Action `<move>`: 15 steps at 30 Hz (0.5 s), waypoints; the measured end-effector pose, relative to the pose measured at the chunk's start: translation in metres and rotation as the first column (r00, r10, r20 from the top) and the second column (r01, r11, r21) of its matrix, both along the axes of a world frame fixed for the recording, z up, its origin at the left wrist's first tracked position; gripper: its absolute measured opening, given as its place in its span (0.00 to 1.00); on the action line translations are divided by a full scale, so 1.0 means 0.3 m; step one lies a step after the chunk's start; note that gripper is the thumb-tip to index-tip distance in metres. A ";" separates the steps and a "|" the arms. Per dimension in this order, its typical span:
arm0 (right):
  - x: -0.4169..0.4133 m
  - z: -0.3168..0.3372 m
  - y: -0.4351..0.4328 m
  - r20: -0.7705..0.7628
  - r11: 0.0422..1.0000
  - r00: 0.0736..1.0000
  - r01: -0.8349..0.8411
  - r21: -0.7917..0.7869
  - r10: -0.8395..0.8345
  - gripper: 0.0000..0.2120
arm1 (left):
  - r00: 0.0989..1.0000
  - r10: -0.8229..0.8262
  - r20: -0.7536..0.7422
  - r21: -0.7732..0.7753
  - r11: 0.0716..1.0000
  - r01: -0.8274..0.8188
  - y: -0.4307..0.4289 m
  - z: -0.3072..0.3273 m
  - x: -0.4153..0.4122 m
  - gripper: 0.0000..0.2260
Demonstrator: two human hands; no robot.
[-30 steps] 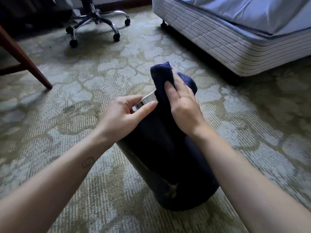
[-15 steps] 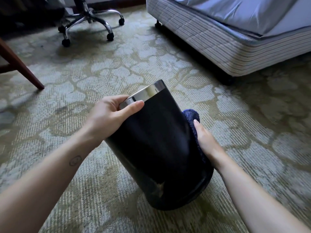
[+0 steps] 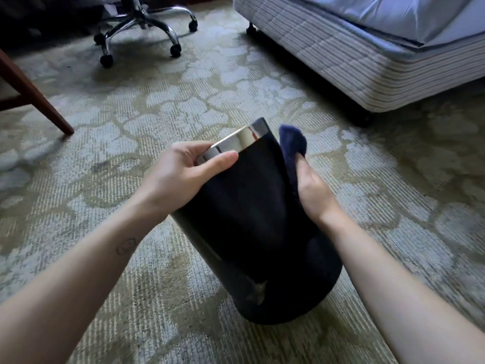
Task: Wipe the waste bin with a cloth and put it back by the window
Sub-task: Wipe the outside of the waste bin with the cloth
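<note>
While the waste bin [image 3: 252, 222] leans tilted on the carpet [image 3: 131, 114] at the centre of the frame, its base edge toward the lower middle and its mouth tipped up and away, the left hand [image 3: 181, 174] has it by the rim. That grip is clenched: the thumb lies across the outside of the chrome band [image 3: 236, 143] and the fingers curl over the lip.

At the bin's right wall the right hand [image 3: 312, 190] holds the dark blue cloth [image 3: 291, 143] against the side. Its thumb lies along the fabric, but its fingers are hidden behind it, so I cannot tell whether this grip pinches the cloth or only presses it flat.

The bin looks stiff and light, since one hand props it at an angle. Its glossy dark wall is probably slippery, so the rim seems the surest place to take hold. The cloth is soft and bunches readily.

No brand or writing can be read. A small pale mark near the bottom of the bin's wall is too indistinct to identify.

A bed [image 3: 341, 56] fills the upper right, and a wheeled chair base [image 3: 141, 24] stands at the upper left.
</note>
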State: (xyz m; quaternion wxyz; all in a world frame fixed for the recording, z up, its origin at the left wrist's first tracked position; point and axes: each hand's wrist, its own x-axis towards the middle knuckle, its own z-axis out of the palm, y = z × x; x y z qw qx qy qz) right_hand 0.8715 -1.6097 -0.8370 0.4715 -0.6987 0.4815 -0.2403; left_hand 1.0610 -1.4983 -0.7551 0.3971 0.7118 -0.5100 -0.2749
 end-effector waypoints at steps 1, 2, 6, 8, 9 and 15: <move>-0.050 -0.055 0.011 -0.061 0.997 0.998 0.013 0.070 -0.009 0.23 | 0.999 0.004 -0.036 0.004 1.000 -0.004 0.003 0.002 0.012 0.24; -0.097 -0.101 0.022 -0.123 0.992 0.992 0.053 0.117 -0.038 0.23 | 0.998 0.004 -0.062 0.003 1.000 -0.004 0.007 0.009 0.018 0.22; -0.207 -0.205 0.049 -0.193 0.969 0.975 0.150 0.195 -0.112 0.24 | 0.997 -0.047 -0.054 0.039 0.998 0.050 -0.013 0.017 0.011 0.15; -0.193 -0.191 0.056 -0.151 0.962 0.976 0.184 0.202 -0.155 0.30 | 0.999 -0.052 -0.012 0.064 0.997 0.053 -0.037 0.016 0.007 0.12; -0.176 -0.170 0.057 -0.130 0.963 0.976 0.195 0.187 -0.172 0.34 | 0.999 -0.046 -0.005 0.075 0.996 0.046 -0.049 0.017 0.003 0.13; 0.039 0.100 0.034 0.287 0.985 0.958 0.059 -0.161 -0.010 0.26 | 0.960 0.005 0.281 0.104 0.994 -0.036 -0.129 0.037 -0.122 0.21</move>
